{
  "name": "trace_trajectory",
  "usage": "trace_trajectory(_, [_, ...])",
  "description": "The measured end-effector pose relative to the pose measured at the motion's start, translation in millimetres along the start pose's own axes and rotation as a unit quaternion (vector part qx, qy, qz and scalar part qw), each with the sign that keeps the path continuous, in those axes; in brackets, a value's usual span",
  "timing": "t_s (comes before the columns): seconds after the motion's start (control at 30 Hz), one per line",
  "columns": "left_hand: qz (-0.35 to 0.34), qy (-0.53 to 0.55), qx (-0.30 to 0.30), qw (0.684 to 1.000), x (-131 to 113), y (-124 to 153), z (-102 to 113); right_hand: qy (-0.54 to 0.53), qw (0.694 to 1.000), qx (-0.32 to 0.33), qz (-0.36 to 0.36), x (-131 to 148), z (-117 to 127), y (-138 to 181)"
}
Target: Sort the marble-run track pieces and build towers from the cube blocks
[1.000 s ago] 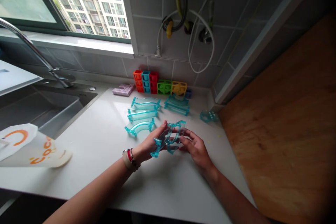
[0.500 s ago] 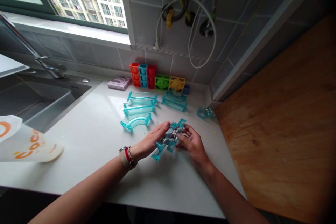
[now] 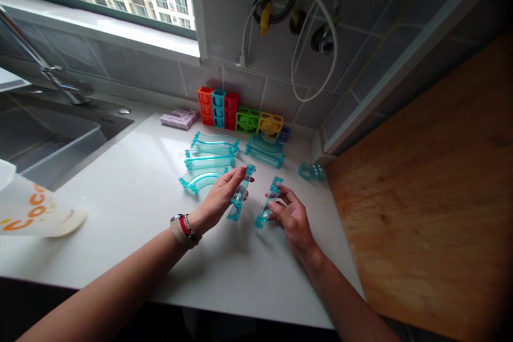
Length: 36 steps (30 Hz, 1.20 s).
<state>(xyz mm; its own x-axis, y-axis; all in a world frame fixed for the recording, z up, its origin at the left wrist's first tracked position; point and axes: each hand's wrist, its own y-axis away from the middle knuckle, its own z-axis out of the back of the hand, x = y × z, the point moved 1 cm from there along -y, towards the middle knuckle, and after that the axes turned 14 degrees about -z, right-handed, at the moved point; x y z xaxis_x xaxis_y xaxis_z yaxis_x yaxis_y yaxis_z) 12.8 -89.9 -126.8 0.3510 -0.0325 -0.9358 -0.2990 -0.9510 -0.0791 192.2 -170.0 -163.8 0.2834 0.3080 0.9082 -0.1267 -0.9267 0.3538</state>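
Note:
My left hand (image 3: pixel 220 196) is closed around a translucent teal track piece (image 3: pixel 241 192), its thumb along the upper end. In my right hand (image 3: pixel 292 215) is a second teal track piece (image 3: pixel 268 203), pinched between thumb and fingers. The two pieces are tilted and apart, with a gap between them over the white counter. Just behind my left hand lies a curved teal track piece (image 3: pixel 192 180), partly covered by the fingers. Farther back are wavy and straight teal track pieces (image 3: pixel 210 160), and another group of teal track pieces (image 3: pixel 264 152) sits to their right.
Orange, blue, red, green and yellow toy blocks (image 3: pixel 218 109) line the back wall beside a pale purple packet (image 3: pixel 179 118). A ring-shaped teal piece (image 3: pixel 310 171) lies near the wooden board (image 3: pixel 425 187). At left stand a printed cup (image 3: pixel 44 208) and a sink (image 3: pixel 76 139).
The two track pieces, held close together before, are now separated. My left hand has moved left and away with its piece, while my right hand has stayed nearly in place.

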Motion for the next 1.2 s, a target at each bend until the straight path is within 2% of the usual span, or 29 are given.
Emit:
trace_trajectory(0.13, [-0.005,-0.006,0.033,0.999,6.4,-1.0,0.8,0.004,1.0,0.013,0.012,-1.2,-0.1,2.0])
trace_trajectory(0.33, [-0.009,-0.009,0.023,1.0,10.6,0.2,2.5,0.017,1.0,0.023,0.012,-0.1,-2.6,5.8])
trace_trajectory(0.7, [-0.004,-0.035,0.106,0.994,20.5,1.9,3.5,-0.004,1.0,0.025,0.011,-2.6,-1.2,1.0])
trace_trajectory(1.2, [0.024,-0.053,0.134,0.989,22.1,3.7,2.5,-0.015,0.999,0.04,0.009,-1.5,-3.0,1.8])
